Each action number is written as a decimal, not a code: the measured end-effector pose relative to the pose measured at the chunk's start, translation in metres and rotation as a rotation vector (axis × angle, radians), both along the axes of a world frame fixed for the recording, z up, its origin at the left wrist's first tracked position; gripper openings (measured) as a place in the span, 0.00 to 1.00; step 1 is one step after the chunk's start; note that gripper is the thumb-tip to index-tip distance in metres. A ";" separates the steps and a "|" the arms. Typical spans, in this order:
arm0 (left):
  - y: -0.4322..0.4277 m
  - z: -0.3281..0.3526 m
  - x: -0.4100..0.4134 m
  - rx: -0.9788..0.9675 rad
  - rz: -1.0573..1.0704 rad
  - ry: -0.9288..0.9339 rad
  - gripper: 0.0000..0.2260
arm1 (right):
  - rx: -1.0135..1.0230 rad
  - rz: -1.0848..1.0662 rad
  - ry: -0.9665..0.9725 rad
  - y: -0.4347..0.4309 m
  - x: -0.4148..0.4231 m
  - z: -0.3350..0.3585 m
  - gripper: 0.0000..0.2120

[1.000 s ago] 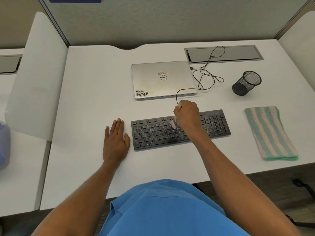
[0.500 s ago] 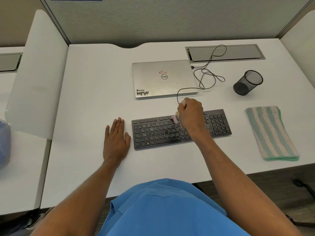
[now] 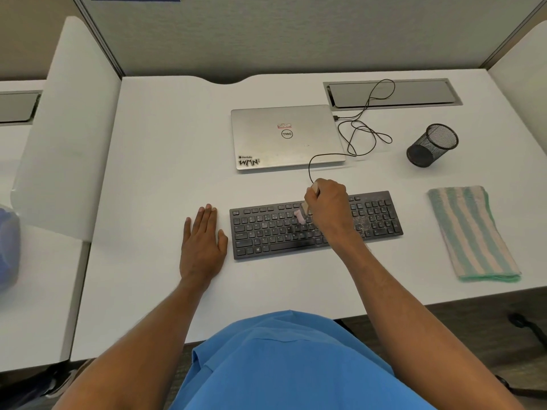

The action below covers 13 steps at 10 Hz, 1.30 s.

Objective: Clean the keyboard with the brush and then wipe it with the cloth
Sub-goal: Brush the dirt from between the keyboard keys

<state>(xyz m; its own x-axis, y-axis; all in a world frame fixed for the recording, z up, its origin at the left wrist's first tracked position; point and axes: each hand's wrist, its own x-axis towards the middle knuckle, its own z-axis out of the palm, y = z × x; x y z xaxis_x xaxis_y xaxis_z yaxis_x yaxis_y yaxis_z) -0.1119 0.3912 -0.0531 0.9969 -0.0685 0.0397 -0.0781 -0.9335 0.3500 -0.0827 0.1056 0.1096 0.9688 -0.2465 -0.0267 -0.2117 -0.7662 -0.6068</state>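
Note:
A black keyboard (image 3: 266, 232) lies on the white desk, with pale dust specks on its right part. My right hand (image 3: 328, 208) grips a small brush (image 3: 301, 214) with a pale handle and pinkish bristles; the bristles touch the upper key rows near the middle. My left hand (image 3: 204, 241) lies flat on the desk just left of the keyboard, fingers straight. A folded green and cream striped cloth (image 3: 470, 232) lies to the right of the keyboard, apart from both hands.
A closed silver laptop (image 3: 284, 137) sits behind the keyboard, with a black cable (image 3: 358, 134) looping from it. A black mesh cup (image 3: 432, 145) lies on its side at the right. White divider panels (image 3: 65, 128) flank the desk (image 3: 165, 161).
My right hand and the brush swept up toward the top key rows, then came back down a little onto the keys. The left hand has stayed put.

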 end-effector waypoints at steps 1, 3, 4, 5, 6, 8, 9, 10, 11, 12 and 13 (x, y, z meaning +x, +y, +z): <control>-0.001 0.001 0.000 -0.003 -0.006 0.002 0.30 | 0.025 -0.029 -0.079 0.001 0.002 0.003 0.17; 0.000 -0.001 0.001 0.000 -0.004 -0.002 0.30 | -0.020 0.008 -0.049 0.003 -0.005 -0.007 0.18; 0.000 -0.002 0.001 0.001 -0.005 0.000 0.30 | -0.055 0.016 -0.023 0.000 -0.008 -0.007 0.18; 0.000 -0.002 0.001 0.000 -0.006 0.002 0.30 | 0.007 0.034 0.052 -0.002 -0.012 0.008 0.16; 0.000 -0.003 0.001 -0.002 -0.004 0.003 0.30 | 0.148 0.075 0.062 0.000 -0.012 0.020 0.13; 0.000 -0.002 0.000 -0.001 -0.007 0.003 0.30 | 0.104 0.329 0.161 0.016 0.003 0.024 0.08; 0.000 -0.001 0.000 0.001 -0.010 0.004 0.30 | -0.050 0.411 0.218 0.012 0.009 0.015 0.08; 0.000 -0.001 0.000 0.001 -0.009 0.005 0.30 | -0.100 0.356 0.212 -0.001 0.010 0.010 0.08; 0.000 0.000 0.000 -0.001 -0.006 0.007 0.30 | -0.084 0.222 0.211 -0.015 0.008 0.009 0.10; -0.001 0.000 0.000 0.000 -0.008 0.007 0.30 | -0.061 0.197 0.193 -0.013 0.009 0.010 0.10; 0.000 0.000 0.000 -0.002 -0.005 0.007 0.30 | -0.076 0.302 0.156 0.005 0.009 0.012 0.10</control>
